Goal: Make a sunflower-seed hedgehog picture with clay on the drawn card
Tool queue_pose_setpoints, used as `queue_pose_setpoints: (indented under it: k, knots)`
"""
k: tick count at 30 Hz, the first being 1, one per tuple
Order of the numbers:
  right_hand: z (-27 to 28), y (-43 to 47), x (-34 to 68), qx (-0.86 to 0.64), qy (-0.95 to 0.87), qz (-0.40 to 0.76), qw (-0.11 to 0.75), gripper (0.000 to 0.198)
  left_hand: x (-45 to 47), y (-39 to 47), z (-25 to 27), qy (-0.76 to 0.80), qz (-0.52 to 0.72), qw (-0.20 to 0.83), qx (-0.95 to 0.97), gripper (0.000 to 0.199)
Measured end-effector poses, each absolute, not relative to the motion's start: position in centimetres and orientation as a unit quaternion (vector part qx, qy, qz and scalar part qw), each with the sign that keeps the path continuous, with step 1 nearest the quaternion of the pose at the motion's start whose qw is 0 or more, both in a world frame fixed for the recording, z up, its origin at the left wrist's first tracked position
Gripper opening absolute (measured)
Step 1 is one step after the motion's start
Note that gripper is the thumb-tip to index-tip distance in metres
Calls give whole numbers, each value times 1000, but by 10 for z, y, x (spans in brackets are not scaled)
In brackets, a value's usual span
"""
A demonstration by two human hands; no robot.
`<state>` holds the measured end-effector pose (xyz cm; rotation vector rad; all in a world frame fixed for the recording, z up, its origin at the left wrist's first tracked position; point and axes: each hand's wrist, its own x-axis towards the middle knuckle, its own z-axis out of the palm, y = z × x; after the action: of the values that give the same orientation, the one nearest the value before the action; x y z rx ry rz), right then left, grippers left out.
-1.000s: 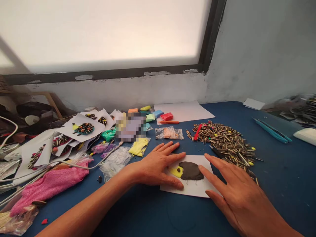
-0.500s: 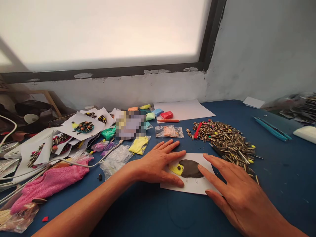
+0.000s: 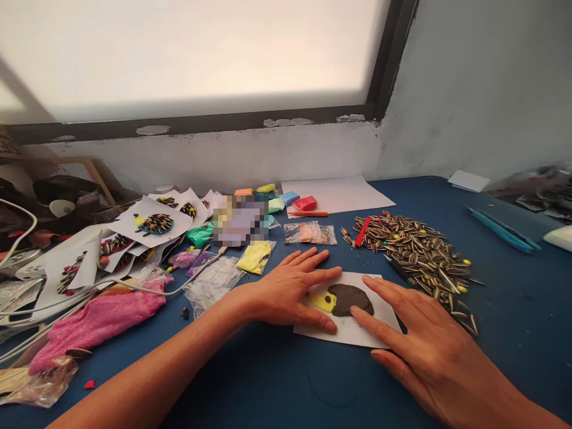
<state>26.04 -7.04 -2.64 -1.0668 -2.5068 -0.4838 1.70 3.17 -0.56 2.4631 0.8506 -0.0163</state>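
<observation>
On the blue table lies a white card (image 3: 324,335) bearing a flattened animal shape. Its rounded body is dark clay (image 3: 346,299), and its head is yellow clay (image 3: 319,300) with a small dark eye. My left hand (image 3: 297,292) rests with spread fingers across the card's left side, thumb below the yellow head. From the right, my right hand (image 3: 417,333) reaches over the card, its index fingertip on the lower right of the dark clay. Its other fingers are stretched apart. Neither hand holds anything. Thin pencilled legs show under the body.
A heap of sunflower seeds (image 3: 417,256) spreads behind my right hand, with blue tweezers (image 3: 503,229) farther right. Clay packets, including yellow clay in a bag (image 3: 254,257), lie behind my left hand. Finished seed cards (image 3: 152,223), a pink cloth (image 3: 100,322) and a white cable crowd the left.
My right index fingertip has slid left and slightly down along the dark clay's edge. My left hand stays on the card. The whole view has shifted slightly.
</observation>
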Motion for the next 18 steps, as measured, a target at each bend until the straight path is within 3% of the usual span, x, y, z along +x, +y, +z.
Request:
queue_pose_setpoints:
  k: [6,18]
  knots:
    - [-26,-71,260,-380,-886,-188,189,32,17,32,-6,308,3,260,915,83]
    - [-35,-72,263,-388,-894,-145,173,39,17,31,-5,308,7,261,915,84]
